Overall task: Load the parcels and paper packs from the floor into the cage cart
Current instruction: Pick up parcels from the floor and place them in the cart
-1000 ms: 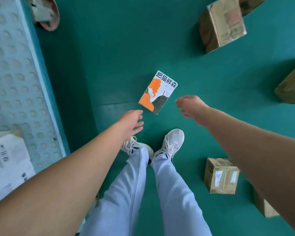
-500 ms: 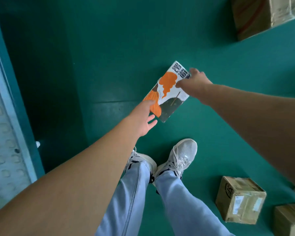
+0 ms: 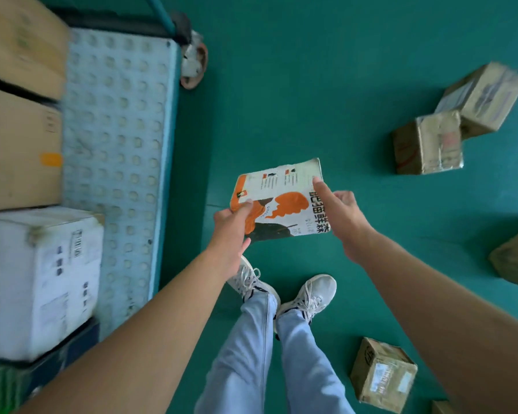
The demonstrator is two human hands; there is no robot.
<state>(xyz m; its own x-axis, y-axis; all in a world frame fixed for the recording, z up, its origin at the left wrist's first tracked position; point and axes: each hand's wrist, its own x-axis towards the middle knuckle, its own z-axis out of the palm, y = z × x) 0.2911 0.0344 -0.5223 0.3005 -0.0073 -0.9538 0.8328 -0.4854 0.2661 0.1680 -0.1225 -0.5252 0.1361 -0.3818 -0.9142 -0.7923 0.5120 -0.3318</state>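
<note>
Both hands (image 3: 232,222) hold the paper pack (image 3: 278,201) aloft.

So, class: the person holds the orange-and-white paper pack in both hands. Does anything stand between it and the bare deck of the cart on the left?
Nothing visible does. The paper pack, held by the left hand and right hand, has only open green floor between it and the cart deck. Boxes fill the deck's far left.

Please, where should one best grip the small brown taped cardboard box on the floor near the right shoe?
Grip the small brown taped cardboard box on two opposite side faces, coming from above. It stands alone on the green floor, top face free, with open space around it.
</note>
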